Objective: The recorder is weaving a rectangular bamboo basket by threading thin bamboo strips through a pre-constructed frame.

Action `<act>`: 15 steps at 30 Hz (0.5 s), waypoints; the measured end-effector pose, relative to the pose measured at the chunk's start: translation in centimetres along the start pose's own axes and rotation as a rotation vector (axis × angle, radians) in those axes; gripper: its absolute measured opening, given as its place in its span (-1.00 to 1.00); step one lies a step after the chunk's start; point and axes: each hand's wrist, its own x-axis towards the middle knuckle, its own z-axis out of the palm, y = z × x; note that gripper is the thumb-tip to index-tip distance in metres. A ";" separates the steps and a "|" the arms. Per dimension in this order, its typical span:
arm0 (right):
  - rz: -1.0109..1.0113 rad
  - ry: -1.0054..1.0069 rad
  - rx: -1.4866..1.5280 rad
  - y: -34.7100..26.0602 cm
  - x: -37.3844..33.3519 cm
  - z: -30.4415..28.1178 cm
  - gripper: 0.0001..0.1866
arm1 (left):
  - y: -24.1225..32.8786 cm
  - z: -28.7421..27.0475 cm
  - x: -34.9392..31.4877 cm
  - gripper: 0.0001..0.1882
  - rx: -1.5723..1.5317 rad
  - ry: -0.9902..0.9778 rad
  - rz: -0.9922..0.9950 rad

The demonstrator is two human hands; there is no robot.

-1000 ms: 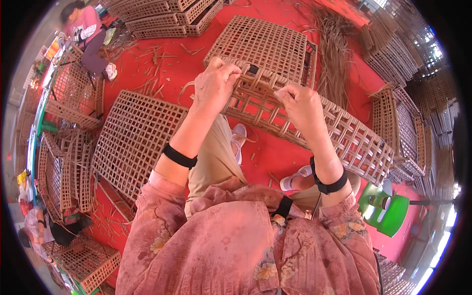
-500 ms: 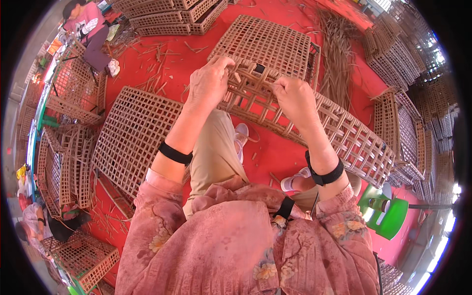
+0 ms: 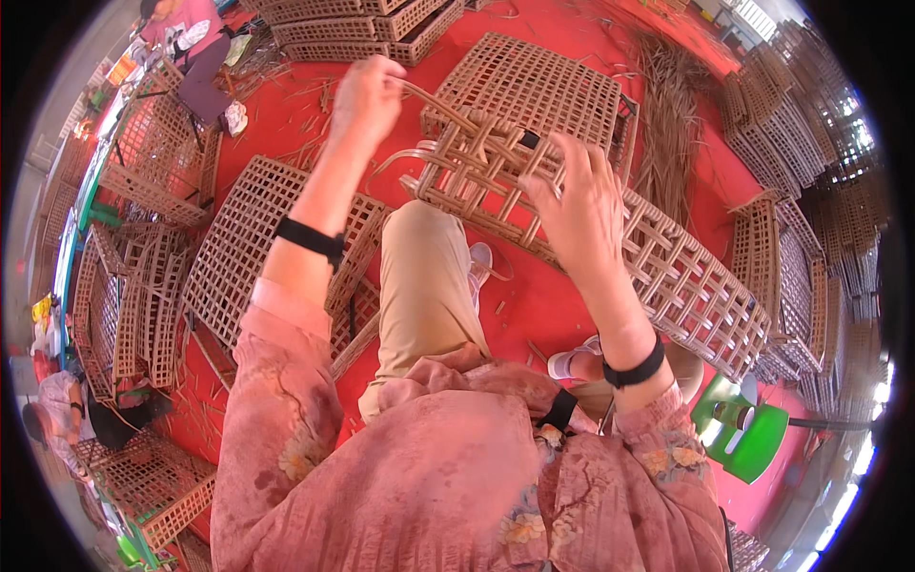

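A long woven rattan panel (image 3: pixel 691 270) slants in front of me, from upper middle down to the right. My left hand (image 3: pixel 367 103) is raised beyond its left end, fingers pinched on a rattan strip (image 3: pixel 440 107) that runs back to the panel's edge. Loose strip ends curve out at that same end. My right hand (image 3: pixel 583 205) hovers at the panel's upper edge, thumb and fingers apart with nothing visible between them; whether it touches the weave I cannot tell.
Behind the panel lies an open-weave rattan panel (image 3: pixel 534 91); another (image 3: pixel 250 250) is at left. Stacked rattan trays (image 3: pixel 367 38) stand at the back. Loose strips (image 3: pixel 667 124) lie on the red floor. A green stool (image 3: pixel 753 443) is at right. A person (image 3: pixel 186 48) sits far left.
My left hand has pulled away up and to the left, drawing the strip out from the panel. My right hand's fingers have opened from a pinch. The view has shifted slightly.
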 end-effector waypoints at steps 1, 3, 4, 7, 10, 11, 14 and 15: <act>-0.008 -0.001 0.007 -0.3 -0.9 0.1 -0.54 | -1.8 -0.8 0.7 -0.92 0.060 0.017 -0.076; -0.145 -0.021 0.155 -0.6 -3.1 0.9 -0.40 | -5.6 -1.6 0.8 -0.92 0.120 0.071 -0.042; -0.141 -0.060 0.154 -0.7 -4.1 1.1 -0.42 | -7.1 -2.1 0.6 -0.92 0.173 0.118 -0.001; -0.228 -0.072 0.056 0.0 -6.2 2.2 -0.46 | -9.4 -3.5 0.3 -0.89 0.058 0.058 -0.268; -0.243 -0.074 0.008 -0.2 -6.4 3.1 -0.55 | -3.8 -3.7 -0.3 -0.79 -0.121 0.130 -0.024; -0.277 -0.054 -0.011 -0.3 -6.3 3.3 -0.57 | -0.7 -3.7 -0.7 -0.73 -0.109 0.038 0.007; -0.396 -0.058 -0.007 -1.4 -5.7 4.9 -0.62 | 4.4 -1.6 -2.9 -0.66 -0.349 -0.234 0.131; -0.458 -0.076 0.000 -2.0 -5.5 5.5 -0.65 | 4.3 -0.5 -3.6 -0.64 -0.199 -0.327 0.093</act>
